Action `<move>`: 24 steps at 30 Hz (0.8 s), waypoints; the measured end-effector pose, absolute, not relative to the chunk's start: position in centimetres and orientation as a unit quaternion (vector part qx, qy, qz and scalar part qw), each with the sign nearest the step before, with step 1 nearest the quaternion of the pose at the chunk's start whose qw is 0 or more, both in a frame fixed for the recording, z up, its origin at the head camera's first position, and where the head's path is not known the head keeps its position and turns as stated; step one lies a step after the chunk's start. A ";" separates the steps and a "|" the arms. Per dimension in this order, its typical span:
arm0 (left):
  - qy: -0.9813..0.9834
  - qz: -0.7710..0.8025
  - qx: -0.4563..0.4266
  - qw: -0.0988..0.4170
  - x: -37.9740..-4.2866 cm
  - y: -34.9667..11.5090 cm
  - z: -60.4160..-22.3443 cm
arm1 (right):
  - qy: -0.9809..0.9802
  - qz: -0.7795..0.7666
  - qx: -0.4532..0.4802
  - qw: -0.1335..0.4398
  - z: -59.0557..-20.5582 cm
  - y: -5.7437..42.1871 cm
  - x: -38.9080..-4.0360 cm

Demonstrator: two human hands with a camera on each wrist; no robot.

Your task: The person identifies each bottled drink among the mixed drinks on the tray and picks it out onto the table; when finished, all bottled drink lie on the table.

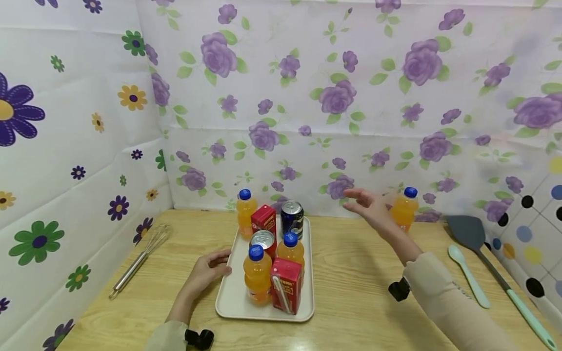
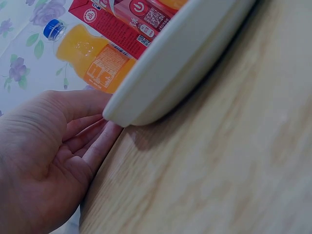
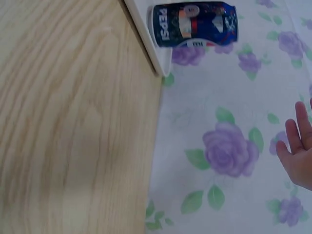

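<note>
My left hand (image 1: 205, 277) grips the left rim of a cream tray (image 1: 232, 307), thumb and fingers at its edge. In the left wrist view that hand (image 2: 53, 161) meets the tray's rim (image 2: 165, 68) close over the wood. On the tray stand three orange drink bottles (image 1: 257, 278) with blue caps, two red drink cartons (image 1: 287, 287), a red can (image 1: 263, 240) and a dark Pepsi can (image 1: 292, 219). Raised to the right of the tray, my right hand (image 1: 371, 212) holds nothing, its fingers loosely extended.
Another orange drink bottle (image 1: 404, 210) stands at the back right, partly behind my right forearm. A whisk (image 1: 142, 258) lies on the left of the table (image 1: 351, 302). At the right lie a pale green spoon (image 1: 470, 278) and a grey spatula (image 1: 470, 231). Flowered sheets line the back and left.
</note>
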State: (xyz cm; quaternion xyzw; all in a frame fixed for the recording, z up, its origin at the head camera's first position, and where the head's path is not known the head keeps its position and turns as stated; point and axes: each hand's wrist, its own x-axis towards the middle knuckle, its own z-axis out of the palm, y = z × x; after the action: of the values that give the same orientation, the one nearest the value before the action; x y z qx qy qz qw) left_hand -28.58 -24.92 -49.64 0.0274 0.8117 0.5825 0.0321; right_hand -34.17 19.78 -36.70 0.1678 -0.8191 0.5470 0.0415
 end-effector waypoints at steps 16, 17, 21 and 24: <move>0.814 0.579 0.028 0.036 -28.3 -24.8 -49.3 | -0.796 0.545 0.263 0.004 -38.0 13.7 -31.6; 0.816 0.577 0.027 0.035 -28.4 -24.9 -49.3 | -0.794 0.545 0.270 -0.001 -38.0 13.4 -31.4; 0.816 0.576 0.021 0.035 -28.4 -24.9 -49.3 | -0.781 0.549 0.296 -0.027 -38.0 11.7 -30.9; 0.814 0.580 0.022 0.034 -28.3 -24.9 -49.3 | -0.776 0.543 0.317 -0.046 -38.0 10.6 -30.5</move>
State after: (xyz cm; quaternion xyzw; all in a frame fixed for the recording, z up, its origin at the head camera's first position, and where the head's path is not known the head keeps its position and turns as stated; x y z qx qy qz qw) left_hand -28.30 -24.88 -49.32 0.0224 0.8137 0.5799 0.0344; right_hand -30.51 10.65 -37.95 0.3166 -0.7764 0.5429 -0.0458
